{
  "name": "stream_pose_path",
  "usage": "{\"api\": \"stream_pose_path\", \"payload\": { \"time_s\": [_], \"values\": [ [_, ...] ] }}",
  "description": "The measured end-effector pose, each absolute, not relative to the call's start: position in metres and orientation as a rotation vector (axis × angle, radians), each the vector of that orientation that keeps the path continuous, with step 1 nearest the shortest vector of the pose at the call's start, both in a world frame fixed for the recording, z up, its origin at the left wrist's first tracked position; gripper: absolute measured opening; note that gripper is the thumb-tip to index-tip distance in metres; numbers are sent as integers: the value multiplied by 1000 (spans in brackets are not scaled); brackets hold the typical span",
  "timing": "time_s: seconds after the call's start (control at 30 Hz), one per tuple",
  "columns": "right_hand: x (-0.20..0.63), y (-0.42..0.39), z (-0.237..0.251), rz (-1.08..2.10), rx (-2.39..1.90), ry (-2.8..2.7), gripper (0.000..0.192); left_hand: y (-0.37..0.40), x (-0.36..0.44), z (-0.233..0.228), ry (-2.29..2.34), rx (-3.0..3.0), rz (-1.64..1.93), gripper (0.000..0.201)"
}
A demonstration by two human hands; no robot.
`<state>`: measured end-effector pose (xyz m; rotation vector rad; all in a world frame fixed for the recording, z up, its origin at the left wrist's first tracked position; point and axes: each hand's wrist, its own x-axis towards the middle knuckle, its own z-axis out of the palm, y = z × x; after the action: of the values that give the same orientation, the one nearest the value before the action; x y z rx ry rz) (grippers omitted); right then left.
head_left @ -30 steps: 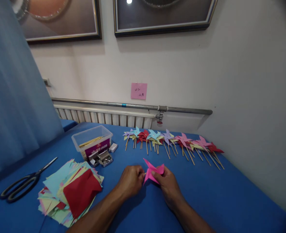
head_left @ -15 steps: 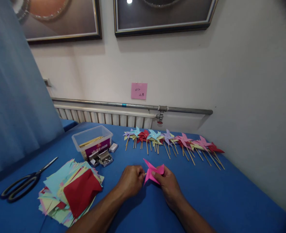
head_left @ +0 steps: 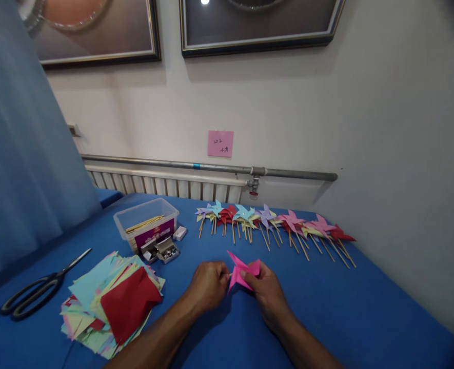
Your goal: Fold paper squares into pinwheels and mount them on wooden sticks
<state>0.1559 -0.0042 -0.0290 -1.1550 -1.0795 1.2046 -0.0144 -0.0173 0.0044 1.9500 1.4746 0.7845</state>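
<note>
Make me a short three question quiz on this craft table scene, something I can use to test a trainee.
1. True or false: both the left hand and the right hand grip the pink pinwheel.
2. Which lies nearest the table's left edge? A) scissors B) clear plastic box C) stack of paper squares
3. Fill in: the top sheet of the stack of paper squares is ____.

Key
1. True; the left hand pinches its left side, the right hand holds its right side.
2. A
3. Red; the finished pinwheels lie in a row further back on the blue table.
</note>
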Motion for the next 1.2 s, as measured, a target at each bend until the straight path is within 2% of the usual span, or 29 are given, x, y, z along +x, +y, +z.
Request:
{"api": "stream_pose_path", "payload": {
  "time_s": [0.23,0.4,0.57,0.73,0.9,1.2],
  "values": [
    [158,0,-31,1277,-1107,-1067,40,-13,-14,-3,1457,1855,802,18],
    [160,0,-26,1320,-1027,-934,47,-3,-8,-12,1373,1375,912,10],
    [161,-4,-25,1205,-1056,-914,50,1,-9,-7,1350,1059,1085,20],
    [149,-19,-26,1071,-1181,-1313,36,1,-13,-4,1228,870,1203,35],
    [130,-45,-19,886,-1254,-1807,26,-2,-6,-7,1062,757,1334,40],
    [119,-46,-18,796,-1420,-1929,17,-8,6,-7,993,538,1391,42]
  ]
}}
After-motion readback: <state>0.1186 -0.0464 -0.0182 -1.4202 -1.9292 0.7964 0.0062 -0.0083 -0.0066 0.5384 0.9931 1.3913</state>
